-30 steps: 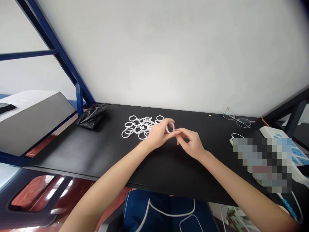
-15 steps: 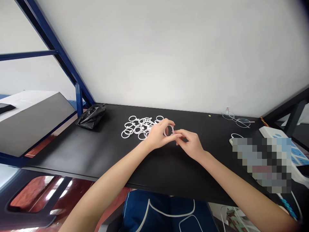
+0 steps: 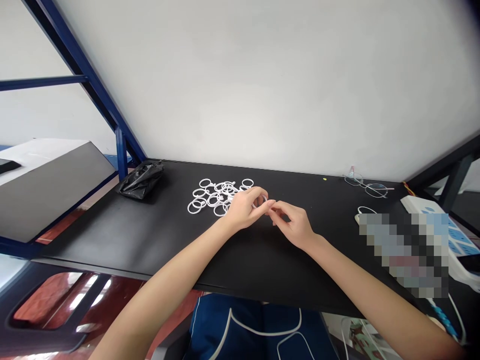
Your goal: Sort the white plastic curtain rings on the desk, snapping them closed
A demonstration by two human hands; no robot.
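A pile of several white plastic rings (image 3: 212, 196) lies on the black table (image 3: 157, 235), toward the back. Just right of the pile, my left hand (image 3: 245, 208) pinches one white ring (image 3: 261, 200) between thumb and fingers. My right hand (image 3: 294, 223) meets it from the right, its fingertips closed on the same ring. Both hands hover slightly above the tabletop.
A crumpled black plastic bag (image 3: 141, 180) sits at the back left. Wire-framed glasses (image 3: 366, 185) lie at the back right. A white cable (image 3: 365, 210) and a white and blue power strip (image 3: 442, 222) are at the right edge. A blue metal frame (image 3: 120, 150) stands at the left.
The ring in my left hand has turned and sunk lower into the fingers. Both hands have drifted slightly left and closer together.
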